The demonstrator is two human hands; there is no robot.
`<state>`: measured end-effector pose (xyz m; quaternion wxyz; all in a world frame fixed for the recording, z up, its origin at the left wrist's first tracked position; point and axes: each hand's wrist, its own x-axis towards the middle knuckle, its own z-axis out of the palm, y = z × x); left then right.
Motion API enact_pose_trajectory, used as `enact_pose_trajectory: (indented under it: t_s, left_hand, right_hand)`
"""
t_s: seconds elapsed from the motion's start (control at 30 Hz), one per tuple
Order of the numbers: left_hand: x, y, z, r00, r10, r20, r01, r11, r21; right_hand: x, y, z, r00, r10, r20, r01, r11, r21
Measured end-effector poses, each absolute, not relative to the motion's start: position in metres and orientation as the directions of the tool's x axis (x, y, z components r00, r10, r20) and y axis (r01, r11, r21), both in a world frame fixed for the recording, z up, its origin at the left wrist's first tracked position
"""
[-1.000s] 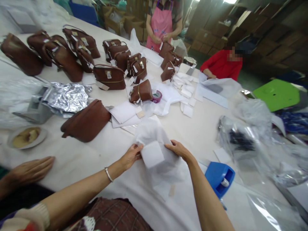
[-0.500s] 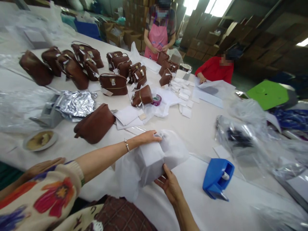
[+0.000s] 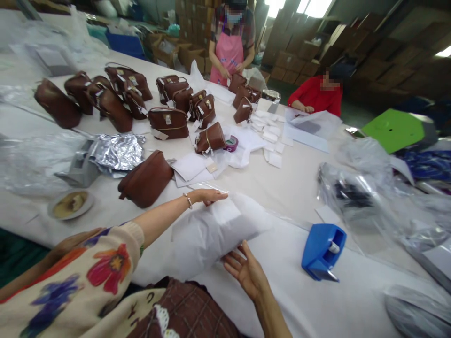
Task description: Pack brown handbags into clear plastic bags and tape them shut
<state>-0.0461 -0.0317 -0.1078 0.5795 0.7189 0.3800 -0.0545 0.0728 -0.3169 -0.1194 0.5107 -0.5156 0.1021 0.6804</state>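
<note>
A puffy bundle wrapped in white tissue paper lies in front of me between my two hands. My left hand rests along its far upper edge, fingers stretched out flat. At the near right edge of the bundle, my right hand has its palm turned up and fingers apart, the tips touching or very close to the paper. What the paper covers is hidden. Just beyond my left forearm a brown leather bag lies on the white table.
Several brown handbags stand farther back. A blue tape dispenser is at right, near clear plastic bags. Silver foil packs and a dish lie left. Two co-workers are across the table; another person's arm is at left.
The boxy, partly folded paper bundle has become a longer, rounded one lying lower. My left hand's grip has loosened to flat fingers, and my right hand has opened at its near edge.
</note>
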Motion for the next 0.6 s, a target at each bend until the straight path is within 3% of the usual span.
enact_pose_trajectory:
  t_s: [0.17,0.27,0.33,0.4,0.47,0.6]
  left_hand:
    - [-0.048,-0.033,-0.065,0.766,0.516,-0.384,0.546,-0.207,0.812]
    - [-0.042,-0.06,-0.024,0.8,0.571,-0.185,0.476,-0.416,0.775]
    - [-0.046,-0.094,-0.008,0.848,0.53,0.027,0.416,-0.696,0.585]
    - [-0.058,-0.134,-0.014,0.915,0.386,0.12,0.31,-0.86,0.405]
    - [-0.077,-0.171,-0.036,0.951,0.298,0.088,0.251,-0.904,0.346]
    - [-0.116,-0.214,-0.084,0.966,0.251,-0.055,0.249,-0.86,0.446]
  right_hand:
    - [0.068,-0.286,-0.116,0.058,0.7,-0.712,-0.867,-0.318,-0.384]
    - [0.07,-0.266,-0.119,0.125,0.783,-0.609,-0.865,-0.214,-0.453]
    - [0.075,-0.267,-0.128,0.167,0.781,-0.602,-0.819,-0.23,-0.526]
    - [0.084,-0.29,-0.144,0.191,0.723,-0.664,-0.763,-0.316,-0.564]
    - [0.097,-0.334,-0.166,0.174,0.647,-0.743,-0.737,-0.414,-0.533]
    - [0.135,-0.436,-0.195,0.221,0.497,-0.839,-0.658,-0.559,-0.504]
